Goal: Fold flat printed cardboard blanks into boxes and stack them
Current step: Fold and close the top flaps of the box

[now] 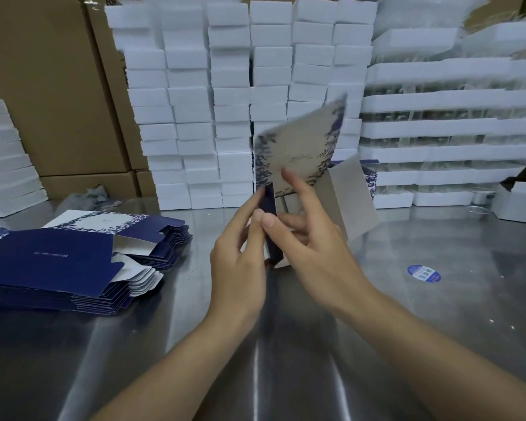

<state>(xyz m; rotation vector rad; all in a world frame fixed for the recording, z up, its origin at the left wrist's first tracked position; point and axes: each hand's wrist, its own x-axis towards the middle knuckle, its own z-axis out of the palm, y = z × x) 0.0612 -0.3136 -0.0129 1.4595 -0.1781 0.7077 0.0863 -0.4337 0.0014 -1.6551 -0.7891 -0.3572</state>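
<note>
**A:** How far along is the folding?

**B:** Biggest things first. The steel table (438,329) has a wall of white stacks (231,101) along its back edge. None of them shows the navy print, and I cannot tell from here whether they are boxes or foam inserts. I see no stack of finished printed boxes.

**A:** And the supply?

**B:** A pile of flat blanks (58,262) lies on the left of the table, many layers deep, mostly navy side up. Judging by that pile, most of the work is still to do.

**A:** What about the one being worked on?

**B:** The half-opened blank (298,153) is held up over the middle of the table, in front of the white wall, and does not rest on the surface. Its flower-bordered panel tilts up and back, and a grey flap (349,196) swings out to the right. It is partly raised into shape, with no flap tucked in and no end closed.

**A:** And the hands?

**B:** Both hold it. The left hand (240,268) pinches the narrow navy side panel (271,226) between thumb and fingers. The right hand (310,247) has its thumb on that same panel, its lower fingers curled behind, and its forefinger stretched up against the large panel.

**A:** So what remains?

**B:** This box still needs squaring, closing and stacking. After that comes the rest of the pile.
</note>
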